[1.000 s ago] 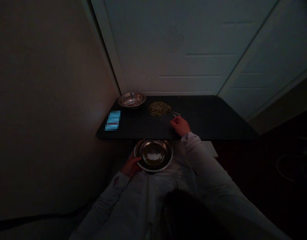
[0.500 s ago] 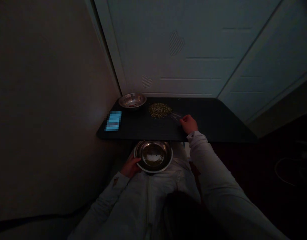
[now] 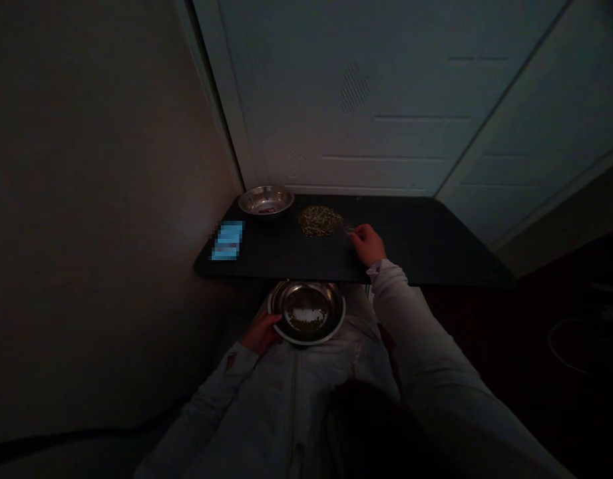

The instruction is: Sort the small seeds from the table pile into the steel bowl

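Observation:
My left hand (image 3: 261,332) is closed on the rim of a metal bowl (image 3: 339,313), which rests on my lap below the table edge. A thin scatter of small greenish grains (image 3: 306,324) lies on the bowl's bottom. Over the table my right hand (image 3: 369,245) pinches a clear plastic utensil (image 3: 348,229), whose exact kind is too faint to tell. Its far end reaches the right edge of a pile of greenish-tan seeds (image 3: 320,221) lying loose on the dark tabletop.
A second metal bowl (image 3: 266,201) stands at the table's back left, with a small reddish label inside. Nearer the left edge lies a lit, pixelated phone-like screen (image 3: 227,241). The dark table (image 3: 426,246) meets a pale panelled door (image 3: 406,93); a wall (image 3: 96,199) bounds the left.
My right hand has moved a little left with the clear utensil, closer to the seed pile. My left hand and the bowl on my lap have stayed put.

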A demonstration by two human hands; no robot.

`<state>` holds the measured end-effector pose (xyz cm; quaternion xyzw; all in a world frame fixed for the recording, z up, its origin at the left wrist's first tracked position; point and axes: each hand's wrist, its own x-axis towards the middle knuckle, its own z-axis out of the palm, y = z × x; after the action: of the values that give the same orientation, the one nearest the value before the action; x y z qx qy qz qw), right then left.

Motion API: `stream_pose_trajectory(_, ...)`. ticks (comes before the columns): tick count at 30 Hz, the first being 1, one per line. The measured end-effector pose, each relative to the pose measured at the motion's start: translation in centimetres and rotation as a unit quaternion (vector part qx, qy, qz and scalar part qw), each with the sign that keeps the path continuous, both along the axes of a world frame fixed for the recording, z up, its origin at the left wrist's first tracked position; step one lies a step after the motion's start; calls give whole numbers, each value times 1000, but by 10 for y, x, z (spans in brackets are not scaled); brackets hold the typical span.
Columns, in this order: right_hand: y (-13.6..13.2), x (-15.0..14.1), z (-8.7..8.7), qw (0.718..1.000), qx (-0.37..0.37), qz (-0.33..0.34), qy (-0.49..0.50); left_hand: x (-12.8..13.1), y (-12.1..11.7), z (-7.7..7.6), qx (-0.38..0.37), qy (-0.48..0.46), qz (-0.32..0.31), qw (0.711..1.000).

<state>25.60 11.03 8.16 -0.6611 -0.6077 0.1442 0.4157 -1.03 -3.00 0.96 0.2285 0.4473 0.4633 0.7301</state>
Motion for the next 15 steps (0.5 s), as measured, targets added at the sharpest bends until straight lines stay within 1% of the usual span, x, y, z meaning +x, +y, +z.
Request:
stream_pose_trajectory(5, 4, -11, -3, 1000, 5, 14, -15, 3, -1, 1, 11, -2, -4, 1000)
stream_pose_trajectory(9, 3, -12, -5, 1000, 5, 5, -29, 4, 0, 1, 6, 6, -12, 1000)
stream_pose_trajectory(15, 0, -12, -6, 999, 5, 21, -40, 5, 0, 4, 19, -1, -4, 1000)
